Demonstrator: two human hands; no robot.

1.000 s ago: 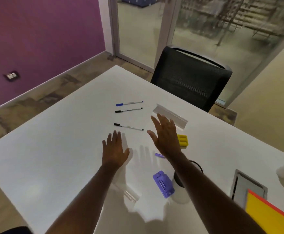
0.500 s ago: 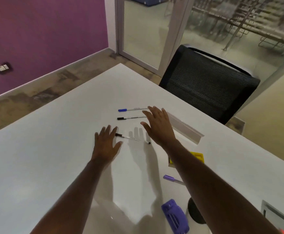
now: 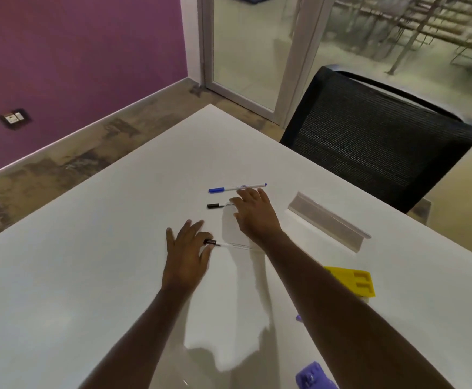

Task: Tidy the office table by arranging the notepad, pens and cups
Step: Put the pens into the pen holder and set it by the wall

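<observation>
Three pens lie on the white table point(image 3: 74, 276). The farthest is a blue-capped pen point(image 3: 236, 188). Below it a black-capped pen point(image 3: 218, 205) lies partly under the fingers of my right hand point(image 3: 253, 216), which is flat and spread over it. A second black-capped pen point(image 3: 223, 244) lies nearest; my left hand point(image 3: 185, 255) rests open with its fingertips touching the pen's cap end. Neither hand grips anything. No notepad or cup is in sight.
A clear angled plastic strip point(image 3: 330, 220) lies right of the pens. A yellow tray-like piece point(image 3: 355, 280) sits beside my right forearm, and a purple stapler point(image 3: 313, 377) is at the bottom edge. A black mesh chair point(image 3: 375, 138) stands behind the table's far edge.
Both hands moved forward over the pens: the right from the nearest pen to the middle one, the left onto the nearest pen's cap. The view shifted closer.
</observation>
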